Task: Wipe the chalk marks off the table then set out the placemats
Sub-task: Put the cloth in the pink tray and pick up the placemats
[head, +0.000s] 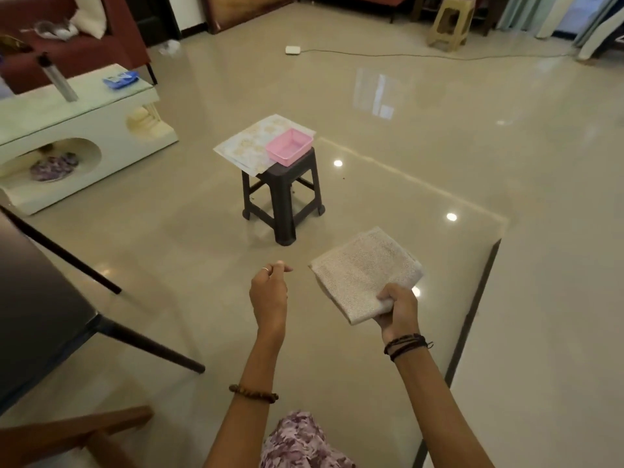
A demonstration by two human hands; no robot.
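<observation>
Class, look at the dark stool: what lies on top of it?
On the dark stool lie patterned placemats, with a pink tray resting on them. The mats hide most of the seat; their number is unclear.

A glossy beige tiled floor (506, 130) is seen, with ceiling lights mirrored in it. A red sofa (84, 45) and white coffee table (67, 130) are placed left; a beige stool (450, 21) is set far back.

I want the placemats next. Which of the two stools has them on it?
The dark brown stool close by, past the glass table's edge: the placemats lie on it under a pink tray. The beige stool by the far wall carries nothing visible.
</observation>
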